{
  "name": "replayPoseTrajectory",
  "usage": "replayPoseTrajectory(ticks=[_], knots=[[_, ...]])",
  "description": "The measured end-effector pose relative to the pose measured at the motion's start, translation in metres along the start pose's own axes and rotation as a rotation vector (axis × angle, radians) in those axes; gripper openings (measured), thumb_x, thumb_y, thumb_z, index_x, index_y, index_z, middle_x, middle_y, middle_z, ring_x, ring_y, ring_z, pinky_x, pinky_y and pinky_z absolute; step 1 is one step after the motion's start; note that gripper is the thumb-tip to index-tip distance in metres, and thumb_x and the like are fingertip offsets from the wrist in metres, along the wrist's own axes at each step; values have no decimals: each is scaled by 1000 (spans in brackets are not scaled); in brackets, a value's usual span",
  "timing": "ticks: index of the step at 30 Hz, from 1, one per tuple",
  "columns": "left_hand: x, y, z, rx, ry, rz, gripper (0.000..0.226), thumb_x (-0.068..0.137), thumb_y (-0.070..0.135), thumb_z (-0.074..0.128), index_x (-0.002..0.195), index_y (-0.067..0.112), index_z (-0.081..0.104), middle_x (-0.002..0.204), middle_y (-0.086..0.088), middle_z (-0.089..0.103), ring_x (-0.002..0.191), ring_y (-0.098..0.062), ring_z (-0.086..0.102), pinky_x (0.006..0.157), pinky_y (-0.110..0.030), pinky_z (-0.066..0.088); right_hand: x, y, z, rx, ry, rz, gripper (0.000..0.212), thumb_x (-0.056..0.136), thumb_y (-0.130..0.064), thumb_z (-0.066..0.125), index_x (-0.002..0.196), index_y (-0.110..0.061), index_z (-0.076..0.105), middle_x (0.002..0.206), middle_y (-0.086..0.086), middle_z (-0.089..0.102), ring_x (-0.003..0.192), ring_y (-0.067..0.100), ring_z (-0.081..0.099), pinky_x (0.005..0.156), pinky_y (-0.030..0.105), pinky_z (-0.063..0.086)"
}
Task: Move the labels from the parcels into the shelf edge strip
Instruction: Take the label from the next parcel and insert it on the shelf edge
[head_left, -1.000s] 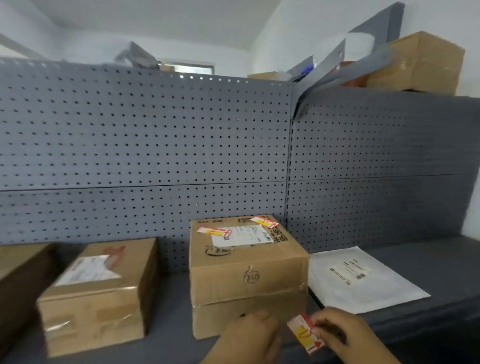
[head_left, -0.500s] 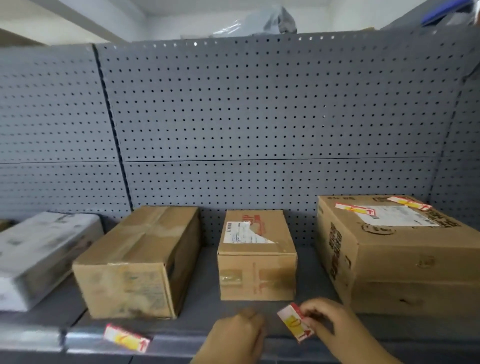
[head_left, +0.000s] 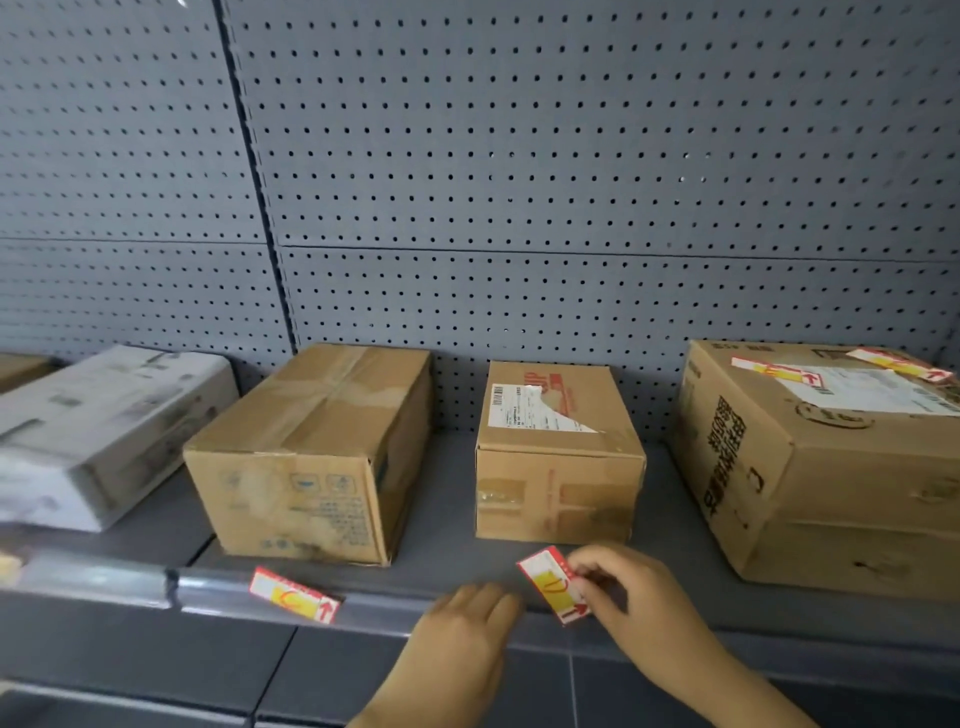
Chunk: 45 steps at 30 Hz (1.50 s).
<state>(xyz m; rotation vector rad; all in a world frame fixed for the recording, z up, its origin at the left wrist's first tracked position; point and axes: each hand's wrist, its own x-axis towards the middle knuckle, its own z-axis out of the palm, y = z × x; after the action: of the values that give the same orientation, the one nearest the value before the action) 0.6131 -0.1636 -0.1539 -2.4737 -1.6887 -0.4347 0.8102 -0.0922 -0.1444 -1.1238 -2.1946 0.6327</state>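
Now | grey shelf (head_left: 447, 499), pegboard (head_left: 571, 182) | right hand (head_left: 639, 597) pinches label (head_left: 553, 584) | left hand (head_left: 462, 623) flat, empty

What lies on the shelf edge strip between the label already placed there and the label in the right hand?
Only the left hand, resting on the strip, in the head view.

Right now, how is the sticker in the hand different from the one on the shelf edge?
The held label is pinched in the right hand in front of the small box; the strip label sits at the shelf edge strip, untouched. The held one tilts steeply; the strip one lies flatter. Both are red, white and yellow with an arrow.
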Motion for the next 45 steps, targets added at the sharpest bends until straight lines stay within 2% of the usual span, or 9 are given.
replayPoseTrajectory(ticks=[17, 22, 24, 26, 29, 33, 38, 43, 45], knots=[[-10, 15, 17, 64, -83, -97, 56, 42, 27, 86, 96, 22, 72, 93, 5, 71, 82, -16, 70, 69, -23, 58, -9, 1, 12, -6, 114, -1, 19, 85, -16, 66, 98, -29, 64, 91, -27, 58, 96, -12, 54, 73, 3, 46], [-1, 23, 21, 62, -104, -188, 45, 92, 16, 44, 135, 24, 33, 137, 0, 36, 129, -22, 33, 110, -35, 28, -11, -1, 14, -4, 105, 10, 18, 86, -19, 65, 98, -32, 62, 90, -29, 57, 96, -13, 54, 73, 3, 46], [0, 22, 23, 89, -93, -192, 47, 87, 17, 52, 132, 21, 38, 132, -2, 42, 124, -23, 40, 106, -36, 34, -12, -2, 14, 0, 104, 13, 18, 87, -19, 65, 98, -32, 62, 90, -30, 57, 98, -13, 53, 73, 2, 45], [-2, 25, 17, 49, -97, -182, 53, 59, 24, 80, 109, 21, 63, 104, 0, 63, 95, -19, 63, 81, -32, 54, -13, -1, 13, 6, 112, 17, 18, 86, -19, 65, 98, -32, 62, 90, -30, 57, 98, -13, 53, 72, 1, 45], [-7, 26, 20, 95, -102, -143, 57, 29, 24, 87, 85, 19, 74, 79, 4, 70, 69, -17, 69, 56, -26, 56, -14, 0, 12, -2, 111, 22, 18, 86, -19, 66, 98, -32, 62, 91, -28, 58, 97, -11, 55, 74, 3, 46], [-6, 17, 19, 100, -97, -189, 55, 24, 23, 87, 77, 18, 71, 75, 3, 69, 67, -17, 68, 56, -24, 55, -17, 1, 12, -7, 115, 40, 19, 87, -17, 65, 101, -29, 63, 94, -22, 61, 98, -9, 55, 75, 5, 47], [-6, 5, 23, 105, -147, -145, 40, 86, 14, 50, 125, 21, 43, 131, -1, 44, 122, -23, 41, 100, -31, 29, -16, -4, 14, 4, 107, 41, 19, 87, -18, 65, 101, -31, 63, 93, -26, 59, 97, -12, 55, 74, 2, 45], [-7, 7, 12, 33, -150, -121, 47, 45, 26, 88, 89, 25, 68, 89, 3, 65, 80, -16, 65, 71, -26, 52, -15, -5, 19, -33, 89, 5, 21, 87, -19, 65, 102, -32, 61, 98, -22, 61, 96, -6, 57, 77, 11, 50], [-10, 3, 18, 20, -150, -123, 43, 62, 24, 79, 103, 23, 64, 104, 0, 61, 96, -19, 61, 82, -29, 48, -15, -4, 22, -149, 54, -21, 19, 89, -23, 62, 104, -33, 59, 101, -17, 60, 96, 0, 55, 79, 19, 50]])
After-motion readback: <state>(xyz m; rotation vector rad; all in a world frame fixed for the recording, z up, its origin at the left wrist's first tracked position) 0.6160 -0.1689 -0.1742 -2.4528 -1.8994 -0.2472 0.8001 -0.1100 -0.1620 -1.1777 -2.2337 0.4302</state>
